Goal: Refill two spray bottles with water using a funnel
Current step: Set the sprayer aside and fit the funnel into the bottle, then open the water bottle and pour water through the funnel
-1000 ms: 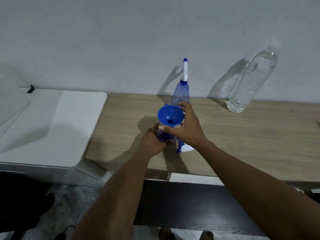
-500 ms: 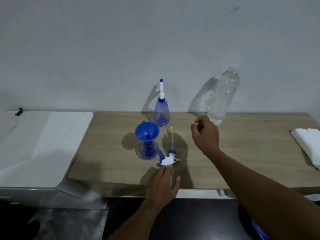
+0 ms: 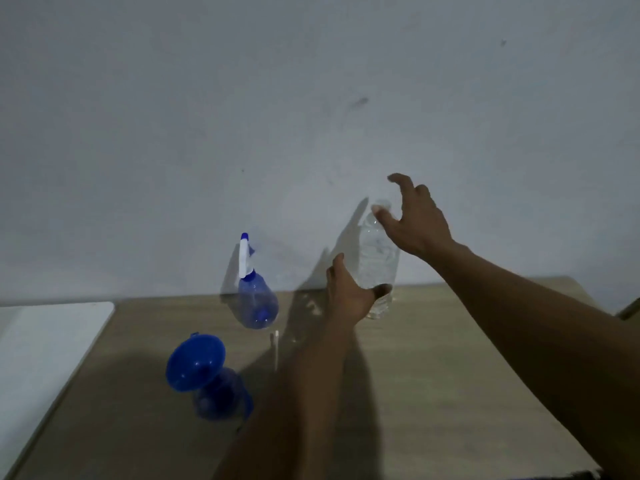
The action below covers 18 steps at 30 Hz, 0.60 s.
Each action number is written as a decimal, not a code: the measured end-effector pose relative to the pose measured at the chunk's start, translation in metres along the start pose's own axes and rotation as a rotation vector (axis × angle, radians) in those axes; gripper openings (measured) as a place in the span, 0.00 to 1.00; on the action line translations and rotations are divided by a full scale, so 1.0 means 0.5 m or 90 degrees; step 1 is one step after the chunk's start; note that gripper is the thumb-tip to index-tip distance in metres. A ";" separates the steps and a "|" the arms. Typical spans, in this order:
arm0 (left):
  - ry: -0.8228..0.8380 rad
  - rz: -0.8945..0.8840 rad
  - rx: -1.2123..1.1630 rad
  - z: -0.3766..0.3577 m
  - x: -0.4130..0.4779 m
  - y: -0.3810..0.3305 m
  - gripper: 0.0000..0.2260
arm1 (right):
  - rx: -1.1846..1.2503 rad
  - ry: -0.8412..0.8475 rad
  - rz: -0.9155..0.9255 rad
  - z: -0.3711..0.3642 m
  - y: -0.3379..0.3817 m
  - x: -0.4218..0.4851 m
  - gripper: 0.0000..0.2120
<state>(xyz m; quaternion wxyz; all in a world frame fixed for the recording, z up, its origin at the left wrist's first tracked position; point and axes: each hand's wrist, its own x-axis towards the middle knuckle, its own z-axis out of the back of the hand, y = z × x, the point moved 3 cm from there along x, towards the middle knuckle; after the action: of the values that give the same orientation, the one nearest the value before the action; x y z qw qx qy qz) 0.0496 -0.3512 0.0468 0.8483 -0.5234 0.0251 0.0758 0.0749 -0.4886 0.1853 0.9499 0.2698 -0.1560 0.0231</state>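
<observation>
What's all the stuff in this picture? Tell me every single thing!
water bottle: one, clear, standing at the back of the table by the wall
closed spray bottle: one, blue with a white sprayer, at the back, left of the water bottle
open spray bottle: one, blue, front left
funnel: one, blue, sitting in the open spray bottle's neck
thin tube: one, white, lying beside the left arm
table: one, light wood
white surface: one, left of the table
wall: one, grey, behind everything
left hand: grips the water bottle low down
right hand: fingers spread, by the bottle's top
</observation>
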 end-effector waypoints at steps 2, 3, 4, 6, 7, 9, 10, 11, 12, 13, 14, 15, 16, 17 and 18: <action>0.010 0.010 -0.023 -0.023 0.048 -0.003 0.59 | -0.055 0.093 0.017 -0.005 -0.004 0.039 0.28; 0.031 0.014 -0.036 -0.029 0.054 -0.011 0.59 | -0.077 0.134 0.022 -0.009 -0.006 0.053 0.27; 0.051 0.010 -0.035 -0.036 0.055 -0.022 0.57 | -0.094 0.164 0.030 -0.015 -0.009 0.064 0.26; 0.043 -0.022 -0.024 -0.045 0.056 -0.038 0.53 | -0.110 0.175 0.052 -0.020 -0.009 0.071 0.23; 0.033 -0.030 -0.031 -0.048 0.053 -0.041 0.52 | -0.112 0.162 0.066 -0.020 -0.007 0.068 0.21; 0.008 -0.028 -0.033 -0.058 0.044 -0.042 0.51 | -0.120 0.126 0.104 -0.015 0.000 0.052 0.19; -0.004 -0.023 -0.036 -0.057 0.035 -0.045 0.49 | -0.126 0.112 0.127 -0.012 0.005 0.041 0.19; -0.014 -0.011 -0.033 -0.054 0.025 -0.047 0.44 | -0.132 0.101 0.147 -0.009 0.011 0.028 0.19; -0.025 -0.016 -0.026 -0.048 0.015 -0.046 0.37 | -0.140 0.093 0.163 -0.005 0.017 0.015 0.19; -0.035 -0.029 -0.007 -0.039 0.002 -0.047 0.32 | -0.145 0.086 0.177 -0.001 0.024 0.001 0.19; -0.046 -0.046 0.003 -0.029 -0.013 -0.047 0.31 | -0.147 0.080 0.186 0.003 0.031 -0.013 0.19; -0.056 -0.057 0.010 -0.017 -0.030 -0.048 0.33 | -0.148 0.073 0.195 0.009 0.040 -0.026 0.19; -0.066 -0.059 0.018 -0.004 -0.047 -0.047 0.36 | -0.149 0.067 0.203 0.016 0.051 -0.039 0.19; -0.073 -0.064 0.027 0.009 -0.065 -0.045 0.39 | -0.148 0.061 0.212 0.024 0.062 -0.051 0.19; -0.079 -0.070 0.039 0.020 -0.080 -0.041 0.41 | -0.146 0.055 0.221 0.032 0.074 -0.064 0.19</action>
<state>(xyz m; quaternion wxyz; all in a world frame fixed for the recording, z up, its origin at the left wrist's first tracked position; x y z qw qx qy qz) 0.0132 -0.3551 0.0743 0.8668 -0.4921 -0.0540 0.0605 0.0355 -0.4638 0.2071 0.9619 0.1281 -0.1607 0.1803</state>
